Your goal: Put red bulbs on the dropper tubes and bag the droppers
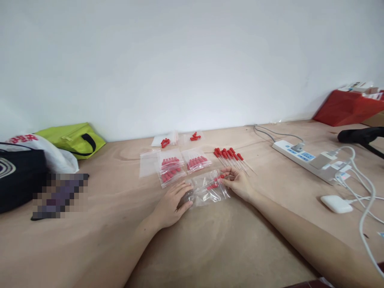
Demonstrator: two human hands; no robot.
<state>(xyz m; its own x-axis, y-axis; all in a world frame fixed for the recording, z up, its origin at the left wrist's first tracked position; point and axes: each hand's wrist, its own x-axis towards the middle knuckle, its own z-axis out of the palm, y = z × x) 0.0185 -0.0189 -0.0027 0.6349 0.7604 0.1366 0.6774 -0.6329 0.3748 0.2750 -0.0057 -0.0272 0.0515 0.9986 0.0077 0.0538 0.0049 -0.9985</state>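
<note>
A clear zip bag [207,196] lies on the table between my hands, with red rubber dropper bulbs [213,186] showing at its right part. My left hand [172,204] holds the bag's left edge, thumb at the near side and fingers on top. At the opposite end, my right hand [238,182] pinches a red bulb [221,177] at the bag's edge; its fingertips are partly hidden. Just beyond, filled zip bags [171,170] and another filled bag [197,161] hold rows of red bulbs. Several thin-stemmed droppers with red bulbs [229,156] lie beyond my right hand.
Small bags with loose red bulbs [165,143] lie near the wall. A flat clear bag [149,164] is at the left. A power strip [300,158], cables and a white charger [336,204] occupy the right. Bags, including a green one [72,138], stand at far left.
</note>
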